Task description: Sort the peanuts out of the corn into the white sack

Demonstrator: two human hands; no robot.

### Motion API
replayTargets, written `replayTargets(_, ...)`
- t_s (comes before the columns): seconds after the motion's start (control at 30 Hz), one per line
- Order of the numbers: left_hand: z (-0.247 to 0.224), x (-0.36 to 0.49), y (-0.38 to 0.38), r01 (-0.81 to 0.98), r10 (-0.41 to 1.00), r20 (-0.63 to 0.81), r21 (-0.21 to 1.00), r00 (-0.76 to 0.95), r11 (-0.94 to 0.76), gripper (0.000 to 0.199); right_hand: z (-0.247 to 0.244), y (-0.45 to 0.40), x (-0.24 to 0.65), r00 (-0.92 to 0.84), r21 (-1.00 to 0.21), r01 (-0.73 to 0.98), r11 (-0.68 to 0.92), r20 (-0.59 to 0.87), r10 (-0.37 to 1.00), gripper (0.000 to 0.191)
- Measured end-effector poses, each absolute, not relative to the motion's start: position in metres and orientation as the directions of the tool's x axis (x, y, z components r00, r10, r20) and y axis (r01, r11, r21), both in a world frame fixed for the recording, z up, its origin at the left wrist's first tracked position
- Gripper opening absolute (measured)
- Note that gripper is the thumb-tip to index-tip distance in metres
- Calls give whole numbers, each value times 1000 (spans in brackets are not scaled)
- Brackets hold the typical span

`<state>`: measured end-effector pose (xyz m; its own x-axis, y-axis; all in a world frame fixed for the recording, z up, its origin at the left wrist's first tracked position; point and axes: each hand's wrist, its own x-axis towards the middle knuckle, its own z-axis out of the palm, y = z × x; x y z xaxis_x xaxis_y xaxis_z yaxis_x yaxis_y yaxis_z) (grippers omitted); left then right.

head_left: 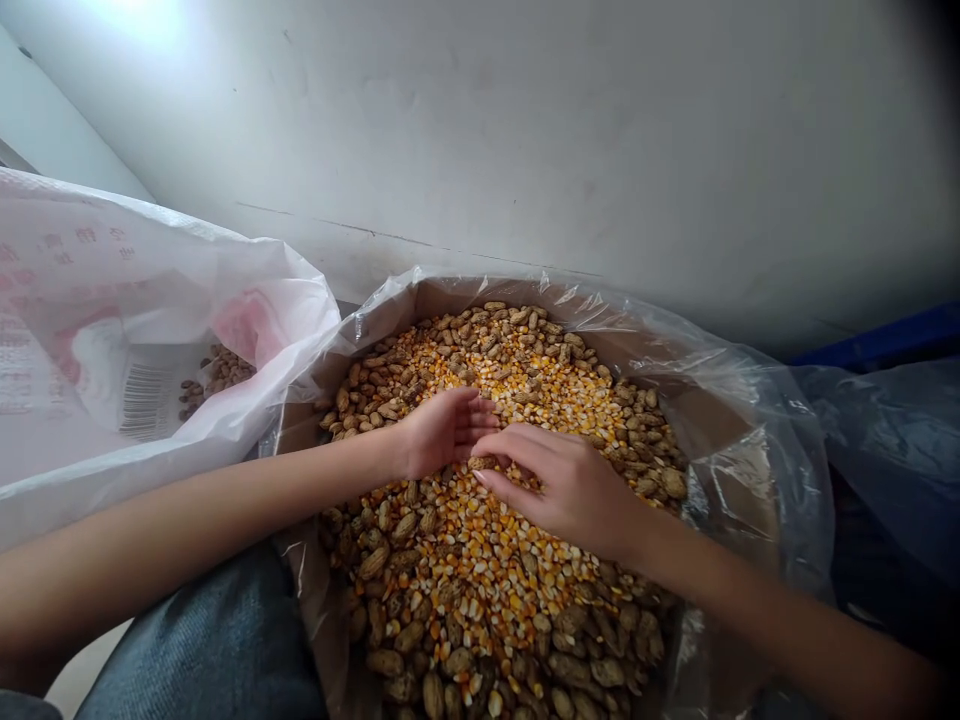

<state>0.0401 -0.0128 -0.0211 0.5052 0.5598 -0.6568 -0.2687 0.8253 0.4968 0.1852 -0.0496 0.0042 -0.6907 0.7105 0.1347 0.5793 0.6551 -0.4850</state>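
A cardboard box (705,400) lined with clear plastic holds a mix of yellow corn kernels (487,540) and unshelled peanuts (409,525). My right hand (570,485) is above the middle of the mix, its thumb and forefinger closed on a peanut (482,462). Just left of it, my left hand (442,430) is cupped with the palm turned toward the right hand and the fingers stretched out. Whether anything lies in the left palm is hard to see. The fingertips of the two hands are very near each other.
To the left stands a white woven sack (247,260) with red print, its mouth open and several peanuts (225,370) inside. A pale wall (525,150) rises behind the box. My jeans-covered knee (217,640) is at the lower left. Something blue (885,340) lies at the right.
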Motion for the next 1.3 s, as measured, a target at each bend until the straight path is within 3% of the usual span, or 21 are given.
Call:
replayTargets(0.13, -19, 43, -19, -109, 405, -622, 457, 670, 883, 25, 14, -48, 190, -659, -479, 589, 650, 180, 730, 19)
replayTargets(0.23, -17, 46, -21, -50, 344, -615, 443, 710, 895, 20, 20, -43, 199, -632, -451, 657, 604, 108, 768, 20)
replayTargets(0.33, -21, 43, -18, -71, 339, -631, 410, 698, 909, 14, 25, -37, 214, -582, -365, 780, 508, -126, 803, 17)
replayTargets(0.43, -25, 39, -14, -125, 397, -662, 419, 636, 899, 14, 20, -34, 231, -543, -266, 840, 473, -410, 733, 12)
replayTargets(0.5, -25, 38, -12, -144, 437, -676, 445, 593, 884, 15, 14, -34, 239, -529, -212, 844, 493, -484, 697, 8)
replayTargets(0.7, -22, 40, -14, -139, 432, -695, 438, 575, 888, 19, 6, -32, 241, -516, -131, 845, 518, -454, 726, 7)
replayTargets(0.77, -23, 41, -15, -119, 400, -687, 419, 607, 900, 19, 15, -33, 234, -524, -190, 849, 494, -426, 737, 10)
replayTargets(0.9, -22, 43, -19, -38, 297, -614, 398, 731, 917, 24, 38, -37, 219, -585, -428, 788, 443, -293, 757, 18)
replayTargets(0.97, -20, 44, -21, 11, 249, -598, 397, 762, 918, 25, 46, -38, 220, -570, -440, 790, 428, -267, 777, 19)
replayTargets(1.03, -18, 44, -22, 46, 228, -614, 397, 756, 916, 24, 47, -39, 228, -525, -364, 840, 403, -358, 772, 17)
replayTargets(1.17, -19, 42, -20, -10, 310, -653, 419, 691, 908, 20, 36, -45, 242, -354, -87, 909, 409, -679, 643, 20)
replayTargets(1.3, -20, 39, -16, -85, 396, -673, 446, 624, 891, 16, 27, -52, 229, -255, 109, 860, 499, -754, 606, 23)
